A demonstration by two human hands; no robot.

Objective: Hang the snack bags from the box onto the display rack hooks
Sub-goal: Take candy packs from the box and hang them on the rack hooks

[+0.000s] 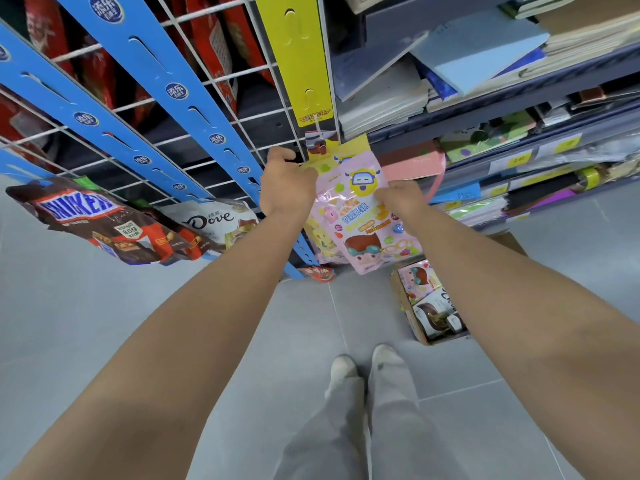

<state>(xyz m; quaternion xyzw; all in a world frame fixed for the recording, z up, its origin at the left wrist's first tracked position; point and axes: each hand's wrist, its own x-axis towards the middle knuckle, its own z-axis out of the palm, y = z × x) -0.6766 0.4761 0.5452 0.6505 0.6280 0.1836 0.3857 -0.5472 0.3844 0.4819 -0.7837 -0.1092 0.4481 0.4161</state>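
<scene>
A pink snack bag [363, 216] with cartoon faces and a yellow header hangs tilted against the lower end of the yellow hanging strip [304, 64] on the white wire rack [221, 77]. My left hand [285, 183] grips the bag's top left corner by the strip's hook. My right hand [398, 200] pinches the bag's right edge. Another similar bag sits partly hidden behind it. On the floor to the right stands the open cardboard box [420, 336] holding more bags.
Blue hanging strips [162, 84] cross the rack. A Snickers bag [93, 220] and a Dove bag [211, 220] hang at their lower ends. Shelves of notebooks [485, 53] stand to the right. Grey tiled floor and my feet [367, 365] lie below.
</scene>
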